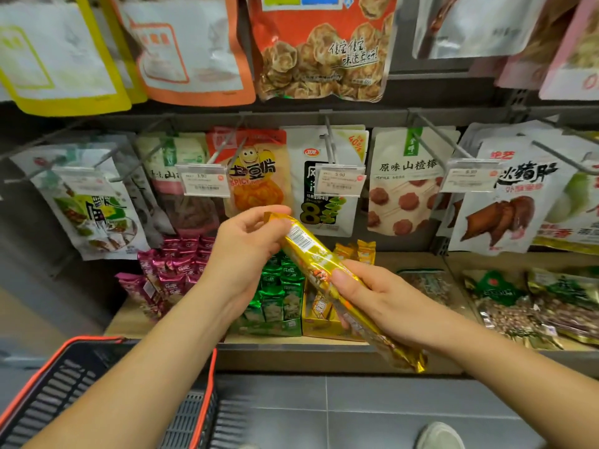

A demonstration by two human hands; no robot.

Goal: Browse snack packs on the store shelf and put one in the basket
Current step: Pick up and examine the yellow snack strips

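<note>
A long gold foil snack pack [319, 257] is held slantwise in front of the shelf, barcode side up. My left hand [249, 251] grips its upper end with curled fingers. My right hand [376, 299] holds the middle and lower part, thumb on top. The pack's bottom end sticks out below my right hand. A black basket with an orange rim [207, 393] hangs at the lower left under my left forearm.
Hanging snack pouches [405, 179] fill hooks with price tags [340, 179] across the back. A wooden shelf [324, 351] holds pink [165, 273], green [278, 296] and yellow [324, 312] packs in boxes, with nut bags [525, 306] at right. Grey floor tiles and a shoe [440, 435] lie below.
</note>
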